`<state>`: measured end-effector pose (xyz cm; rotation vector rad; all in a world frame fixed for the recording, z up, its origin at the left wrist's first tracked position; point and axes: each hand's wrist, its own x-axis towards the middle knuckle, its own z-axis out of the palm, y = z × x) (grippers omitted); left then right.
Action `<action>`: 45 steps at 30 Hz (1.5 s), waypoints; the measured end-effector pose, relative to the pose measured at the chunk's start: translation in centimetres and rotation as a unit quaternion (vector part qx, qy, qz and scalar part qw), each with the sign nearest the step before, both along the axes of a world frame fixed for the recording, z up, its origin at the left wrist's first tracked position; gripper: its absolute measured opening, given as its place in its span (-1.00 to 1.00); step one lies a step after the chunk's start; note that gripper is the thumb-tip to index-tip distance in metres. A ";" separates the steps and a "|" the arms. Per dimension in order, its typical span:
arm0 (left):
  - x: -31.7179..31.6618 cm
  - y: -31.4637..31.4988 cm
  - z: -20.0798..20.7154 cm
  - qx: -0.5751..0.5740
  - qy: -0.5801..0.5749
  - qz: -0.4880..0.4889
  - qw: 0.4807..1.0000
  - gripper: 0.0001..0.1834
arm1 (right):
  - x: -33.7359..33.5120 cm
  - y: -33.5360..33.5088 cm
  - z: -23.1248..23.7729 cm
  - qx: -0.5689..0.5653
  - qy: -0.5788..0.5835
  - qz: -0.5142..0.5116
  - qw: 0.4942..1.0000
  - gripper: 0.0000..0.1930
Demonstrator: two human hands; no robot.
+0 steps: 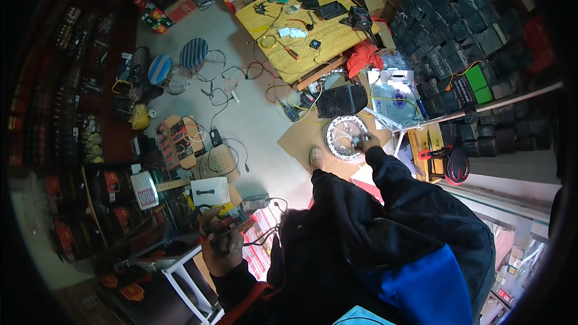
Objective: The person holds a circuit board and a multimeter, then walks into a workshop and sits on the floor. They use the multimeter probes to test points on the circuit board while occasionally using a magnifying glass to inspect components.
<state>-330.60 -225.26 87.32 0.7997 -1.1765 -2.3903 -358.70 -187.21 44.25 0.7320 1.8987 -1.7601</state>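
Observation:
My left hand (224, 242) is low on the left, its fingers curled around a dark thing I cannot make out. Dark cables (265, 238) run off to the right beside it, and a small box with dark and reddish parts (236, 221) lies against its fingers. My right hand (363, 141) reaches forward to the right side of a round, wheel-like thing with a glittering silver rim (330, 144). Its fingers look closed on something small and greyish inside the rim, too small to name. The round thing lies on flattened cardboard (295, 138), next to my shoe (316, 157).
A yellow wooden table (289, 60) with tools and small parts stands ahead. Stacked dark batteries (442, 18) line the right. Cables (220, 108) and two blue-topped stools (194, 52) are on the floor at the left. A black case (342, 102) lies beyond the round thing.

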 end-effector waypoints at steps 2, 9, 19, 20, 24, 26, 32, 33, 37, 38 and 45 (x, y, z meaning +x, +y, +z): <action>-4.8 -1.9 -0.1 -0.040 -0.002 -0.083 0.996 -0.37 | -6.6 -2.8 1.2 -0.059 0.024 -0.062 0.996 -0.73; -18.7 -7.2 -0.7 -0.027 -0.066 -0.125 0.990 -0.33 | -22.1 -10.4 2.3 -0.166 0.032 -0.233 0.958 -0.90; -32.5 -15.6 -1.8 -0.029 -0.090 -0.196 0.976 -0.31 | -32.6 -15.8 1.5 -0.136 -0.043 -0.326 0.934 -0.96; -33.1 -16.0 -2.1 -0.023 -0.117 -0.190 0.975 -0.30 | -33.9 -16.2 0.4 -0.107 -0.039 -0.328 0.938 -0.96; -35.2 -16.3 -3.5 0.019 -0.182 -0.152 0.971 -0.35 | -39.0 -16.1 -7.6 0.057 0.021 -0.289 0.955 -0.85; -35.9 -16.1 -3.9 0.042 -0.218 -0.130 0.966 -0.37 | -41.0 -15.3 -13.4 0.046 -0.017 -0.331 0.942 -0.69; -38.4 -15.0 -6.5 -0.011 -0.304 -0.193 0.933 -0.34 | -42.9 -14.7 -19.0 0.056 0.029 -0.307 0.950 -0.81; -38.6 -14.9 -6.6 0.002 -0.304 -0.205 0.930 -0.33 | -42.5 -14.6 -17.9 -0.066 0.046 -0.350 0.933 -0.77; -39.7 -15.2 -6.5 -0.130 -0.256 -0.276 0.917 -0.41 | -40.5 -14.5 -13.9 0.178 0.047 -0.212 0.960 -0.72; -40.1 -15.6 -6.3 -0.204 -0.226 -0.301 0.904 -0.46 | -39.3 -14.3 -13.2 0.182 0.060 -0.211 0.958 -0.76; -41.9 -19.7 -6.1 -0.132 -0.182 -0.266 0.937 -0.38 | -25.0 -14.6 -8.0 0.129 -0.041 -0.041 0.990 -0.76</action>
